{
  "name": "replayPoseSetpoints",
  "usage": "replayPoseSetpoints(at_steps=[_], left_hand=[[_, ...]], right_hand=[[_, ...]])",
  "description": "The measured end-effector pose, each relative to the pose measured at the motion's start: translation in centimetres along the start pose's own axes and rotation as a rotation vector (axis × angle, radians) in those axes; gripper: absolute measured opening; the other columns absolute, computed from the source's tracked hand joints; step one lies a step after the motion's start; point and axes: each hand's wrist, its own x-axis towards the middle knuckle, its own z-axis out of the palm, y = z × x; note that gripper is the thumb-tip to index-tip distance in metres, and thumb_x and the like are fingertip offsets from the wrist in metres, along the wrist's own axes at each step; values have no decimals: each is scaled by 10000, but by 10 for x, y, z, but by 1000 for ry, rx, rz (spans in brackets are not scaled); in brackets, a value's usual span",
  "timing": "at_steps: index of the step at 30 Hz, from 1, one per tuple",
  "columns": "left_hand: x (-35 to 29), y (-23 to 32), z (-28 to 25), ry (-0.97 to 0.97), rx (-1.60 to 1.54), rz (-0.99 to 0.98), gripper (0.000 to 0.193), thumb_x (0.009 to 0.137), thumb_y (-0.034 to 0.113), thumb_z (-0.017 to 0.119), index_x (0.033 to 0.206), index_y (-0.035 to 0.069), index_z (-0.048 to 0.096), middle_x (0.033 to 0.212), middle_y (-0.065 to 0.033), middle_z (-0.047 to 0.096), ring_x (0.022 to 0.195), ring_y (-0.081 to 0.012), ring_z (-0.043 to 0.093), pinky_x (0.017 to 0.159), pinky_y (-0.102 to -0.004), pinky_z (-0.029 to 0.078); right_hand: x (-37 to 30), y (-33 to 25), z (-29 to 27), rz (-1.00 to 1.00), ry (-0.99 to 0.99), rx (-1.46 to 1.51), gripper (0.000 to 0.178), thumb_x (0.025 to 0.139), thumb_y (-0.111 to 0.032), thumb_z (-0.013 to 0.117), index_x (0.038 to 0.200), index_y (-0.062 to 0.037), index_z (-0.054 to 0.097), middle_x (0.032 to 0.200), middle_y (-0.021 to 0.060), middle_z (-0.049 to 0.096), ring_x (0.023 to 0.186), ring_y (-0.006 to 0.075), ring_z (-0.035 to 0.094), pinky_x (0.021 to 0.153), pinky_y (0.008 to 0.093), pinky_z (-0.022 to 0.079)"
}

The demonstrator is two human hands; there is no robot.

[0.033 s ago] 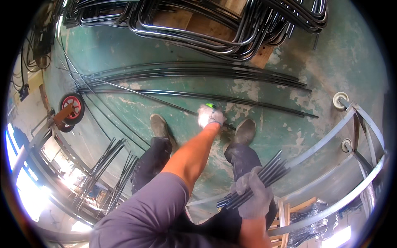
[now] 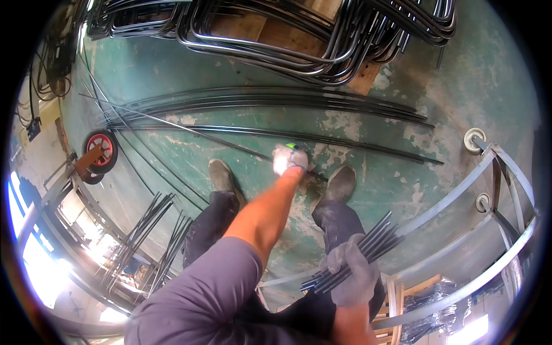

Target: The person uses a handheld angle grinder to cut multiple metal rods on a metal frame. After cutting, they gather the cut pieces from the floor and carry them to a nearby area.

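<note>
My left hand [image 2: 290, 160], in a pale glove, reaches down between my shoes. It is closed at a long thin dark metal rod [image 2: 241, 146], which shows on both sides of the glove. Something bright green [image 2: 292, 146] peeks out at the far side of this hand; its kind is hidden. Over my right thigh, my gloved right hand [image 2: 352, 279] is wrapped around a bundle of short dark metal rods [image 2: 379, 244], tilted up toward the right.
Several long rods [image 2: 259, 104] lie across the green worn floor ahead. Bent tube frames [image 2: 270, 49] are stacked on wood beyond them. A red-rimmed wheel [image 2: 101, 150] is at left, with rod bundles [image 2: 141, 236] below it. A curved-looking metal frame [image 2: 448, 201] with casters stands at right.
My left hand has shifted very slightly left along the long rod. The right hand and its bundle look unchanged.
</note>
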Motion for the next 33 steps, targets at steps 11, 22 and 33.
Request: replayPoseSetpoints(at_steps=[11, 22, 33], left_hand=[[-22, -63, -98, -153, 258, 745, 425, 893, 337, 801, 1125, -20, 803, 1106, -261, 829, 1074, -367, 820, 944, -459, 640], [-148, -232, -451, -373, -568, 530, 349, 882, 221, 791, 1162, 15, 753, 871, -100, 768, 702, -191, 743, 633, -359, 608], [-153, -378, -841, -89, -1115, 223, 408, 866, 116, 770, 1244, -13, 686, 834, -77, 709, 634, -173, 690, 576, -361, 603]], right_hand=[[-7, -1, 44, -32, -127, -152, 108, 1074, -132, 687, 1042, -70, 603, 777, 56, 571, 654, 203, 596, 645, 420, 562], [-171, 69, 180, -55, -203, -156, 192, 1111, -176, 677, 956, -109, 585, 803, 15, 558, 693, 179, 593, 695, 437, 585], [-345, -52, 433, -317, -645, -17, 251, 1184, -309, 650, 986, -165, 594, 852, -56, 575, 716, 99, 544, 719, 316, 540]])
